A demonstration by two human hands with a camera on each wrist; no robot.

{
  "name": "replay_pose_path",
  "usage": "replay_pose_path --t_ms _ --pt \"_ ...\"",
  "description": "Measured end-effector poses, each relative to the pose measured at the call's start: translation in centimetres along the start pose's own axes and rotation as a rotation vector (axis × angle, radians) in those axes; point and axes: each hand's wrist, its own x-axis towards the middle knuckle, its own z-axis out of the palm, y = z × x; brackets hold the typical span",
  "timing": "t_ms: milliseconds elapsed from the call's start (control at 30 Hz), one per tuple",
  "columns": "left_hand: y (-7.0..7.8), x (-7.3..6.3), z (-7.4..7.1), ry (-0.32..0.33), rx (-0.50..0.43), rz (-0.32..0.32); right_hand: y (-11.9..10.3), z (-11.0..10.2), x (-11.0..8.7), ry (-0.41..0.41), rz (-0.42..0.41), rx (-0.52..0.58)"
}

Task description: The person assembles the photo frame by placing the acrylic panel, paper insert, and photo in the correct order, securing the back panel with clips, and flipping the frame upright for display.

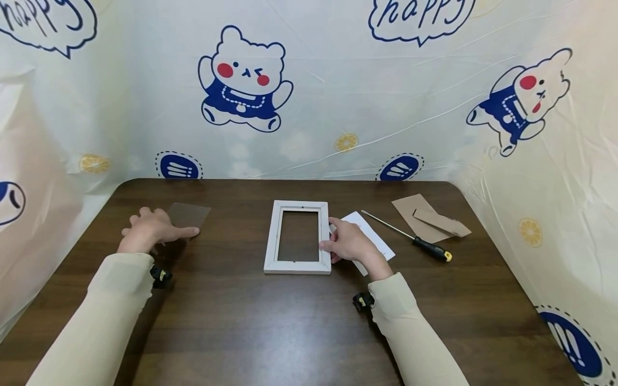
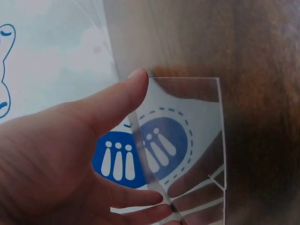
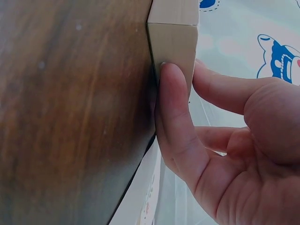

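A white picture frame [image 1: 272,236] lies flat on the table, its opening showing the wood beneath. My right hand [image 1: 351,242] grips its right side; in the right wrist view, thumb and fingers pinch the edge of the frame [image 3: 174,42]. At the far left lies a clear rectangular sheet [image 1: 189,214]. Beside it is my left hand [image 1: 152,229], fingers spread and thumb stretched out at the sheet's near edge. The left wrist view has the thumb tip at a corner of the clear sheet [image 2: 187,89], with fingertips along its side and their reflection in it.
White paper [image 1: 374,236] lies right of the frame, partly behind my right hand. Past it is a screwdriver [image 1: 432,249] with a black and yellow handle. Brown cardboard [image 1: 412,206] with a folded-up flap lies at the back right. A printed curtain [image 1: 309,96] hangs around the table.
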Motion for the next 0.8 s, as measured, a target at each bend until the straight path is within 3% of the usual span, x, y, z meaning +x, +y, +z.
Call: replay_pose_path --t_ms 567,800 --pt "-1.2 0.9 -0.7 -0.018 -0.058 -0.008 -0.1 -0.1 0.4 -0.014 -0.006 0.008" --pt "-1.9 1.7 -1.3 -0.023 -0.062 -0.053 -0.2 0.0 0.4 -0.019 0.001 0.041"
